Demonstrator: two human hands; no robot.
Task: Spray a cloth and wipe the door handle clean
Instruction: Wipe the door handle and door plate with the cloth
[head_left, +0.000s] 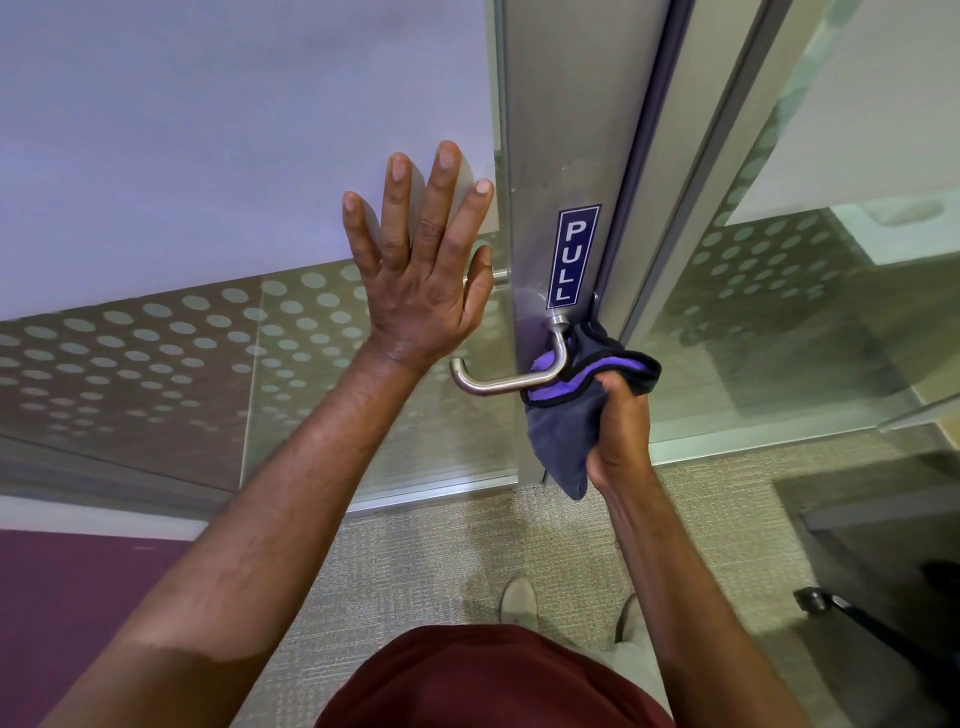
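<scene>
The door handle (506, 382), a brushed-metal lever with a curved free end pointing left, is mounted on the metal stile of the door (545, 130), just below a blue sign (575, 257) reading PULL. The cloth (571, 431), grey with a purple face and dark edging, is pressed against the right part of the lever near its bend, where a fold is wrapped behind and under the bar; the rest of the cloth is bunched and hangs down below the handle. The cloth is gripped by the right hand (618, 431), whose fingers are closed tightly around the bundle, the thumb side turned towards the handle. The left hand (421, 275) is laid flat against the glass panel (208, 156) just left of the stile, fingers spread wide and pointing up, with nothing held in it. The lower part of the glass is covered with a pattern of frosted dots (156, 343). Beige carpet (441, 561) is seen below, with two light shoes (519, 603) close to the door, and a dark red shirt (488, 680) fills the bottom edge of the view.
</scene>
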